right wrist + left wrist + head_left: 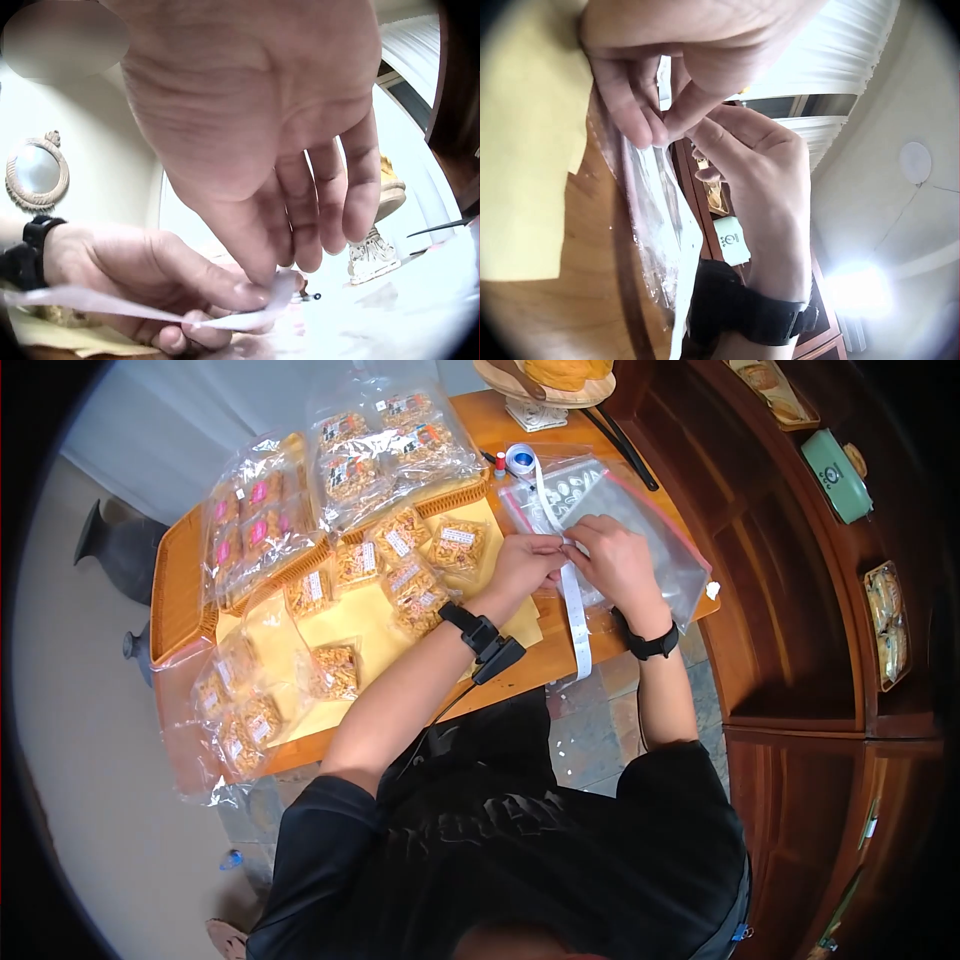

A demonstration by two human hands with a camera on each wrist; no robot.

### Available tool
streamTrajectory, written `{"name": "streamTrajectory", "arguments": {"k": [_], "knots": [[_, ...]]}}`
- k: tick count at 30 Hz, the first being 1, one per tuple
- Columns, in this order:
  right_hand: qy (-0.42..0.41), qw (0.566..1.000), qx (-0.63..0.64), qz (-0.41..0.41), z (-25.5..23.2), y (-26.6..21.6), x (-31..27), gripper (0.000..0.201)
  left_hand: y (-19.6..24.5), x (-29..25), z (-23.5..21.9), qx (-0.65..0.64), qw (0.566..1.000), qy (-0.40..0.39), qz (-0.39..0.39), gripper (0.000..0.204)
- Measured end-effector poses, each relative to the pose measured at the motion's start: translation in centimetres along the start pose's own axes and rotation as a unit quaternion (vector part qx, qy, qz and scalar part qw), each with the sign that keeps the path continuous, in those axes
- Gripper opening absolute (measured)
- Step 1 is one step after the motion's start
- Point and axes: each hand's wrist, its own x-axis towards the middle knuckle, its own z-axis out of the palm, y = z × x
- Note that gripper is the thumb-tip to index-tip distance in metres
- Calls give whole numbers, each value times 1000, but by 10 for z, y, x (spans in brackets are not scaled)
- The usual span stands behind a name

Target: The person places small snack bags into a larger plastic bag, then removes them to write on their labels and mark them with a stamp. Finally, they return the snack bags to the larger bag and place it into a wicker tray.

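A white strip [577,625] runs from a roll with a blue centre [520,458], between both hands and past the table's front edge. My left hand [528,567] pinches it between thumb and fingers; in the left wrist view that hand [682,45] fills the top. My right hand [617,563] meets it from the other side, its thumb and index finger pinching the strip [240,321] in the right wrist view, other fingers extended. Beneath lies a clear bag [660,550] with a pink edge. The fingertips partly hide where the strip is held.
Small packets of snacks [357,562] lie on yellow paper [375,638] to the left. Behind them, a wicker tray [183,585] carries larger clear bags [385,445]. At the back are a small red-capped item [500,463] and a cake stand [538,412]. Wooden shelves [790,560] stand right.
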Motion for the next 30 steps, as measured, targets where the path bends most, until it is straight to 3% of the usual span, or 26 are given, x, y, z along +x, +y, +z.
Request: {"name": "streamTrajectory", "arguments": {"k": [8, 12, 15, 17, 18, 19, 24, 25, 27, 30], "knots": [[3, 1000, -27, -13, 2, -2, -1, 6, -1, 0, -2, -3, 999, -31, 2, 27], [118, 989, 1, 92, -12, 1, -4, 8, -1, -1, 1, -4, 1000, 14, -6, 26], [127, 940, 198, 248, -23, -3, -17, 11, -1, 0, -1, -19, 1000, 3, 2, 26], [108, 891, 319, 304, -26, -8, -28, 13, -16, 9, 3, -45, 998, 21, 29, 25], [117, 875, 352, 311, -27, -19, -29, 14, -7, 3, 1, -12, 1000, 9, 19, 26], [113, 887, 355, 273, -23, -12, -38, 15, 5, -5, 0, 22, 1000, -5, 8, 27], [110, 870, 432, 209, -33, -29, -48, 14, 25, -69, 2, 107, 985, 53, 127, 42], [116, 865, 446, 198, -34, -31, -46, 15, 37, -96, -7, 64, 983, 47, 164, 43], [125, 861, 461, 177, -40, -41, -39, 15, 55, -155, -38, 42, 963, 42, 261, 41], [98, 851, 495, 144, -40, -48, -25, 13, 81, -242, -102, 170, 903, 71, 388, 30]]}}
